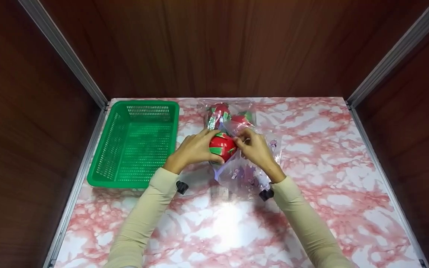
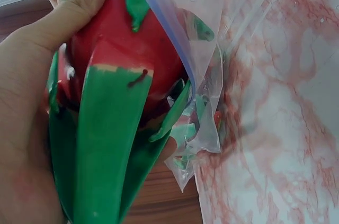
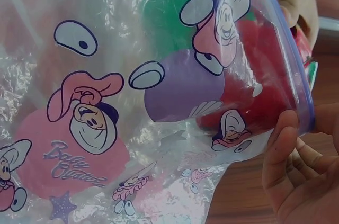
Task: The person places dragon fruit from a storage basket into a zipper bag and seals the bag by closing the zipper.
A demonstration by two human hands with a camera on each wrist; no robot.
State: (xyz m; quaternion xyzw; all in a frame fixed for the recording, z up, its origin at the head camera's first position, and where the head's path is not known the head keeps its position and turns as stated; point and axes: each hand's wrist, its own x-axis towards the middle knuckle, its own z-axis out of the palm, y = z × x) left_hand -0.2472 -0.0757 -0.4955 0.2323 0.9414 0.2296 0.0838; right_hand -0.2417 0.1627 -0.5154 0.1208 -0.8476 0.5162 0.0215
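Observation:
My left hand (image 1: pixel 196 148) grips a red dragon fruit with green scales (image 1: pixel 222 147), its surface glossy like a model, at the middle of the table. In the left wrist view the thumb lies over the red body and long green scales (image 2: pixel 108 139) point toward the wrist. A clear zip bag with pink and purple cartoon prints (image 3: pixel 90 155) has its purple zip edge beside the fruit. At that edge, my right hand (image 1: pixel 256 149) pinches the bag between thumb and fingers. The fruit's red side shows through the film in the right wrist view.
Behind the hands lies another clear bag (image 1: pixel 252 106) with red and green dragon fruits inside. A green plastic basket (image 1: pixel 177 126) stands on the left of the marbled table (image 1: pixel 333 156). Brown wooden panels (image 1: pixel 214 48) enclose the back and sides.

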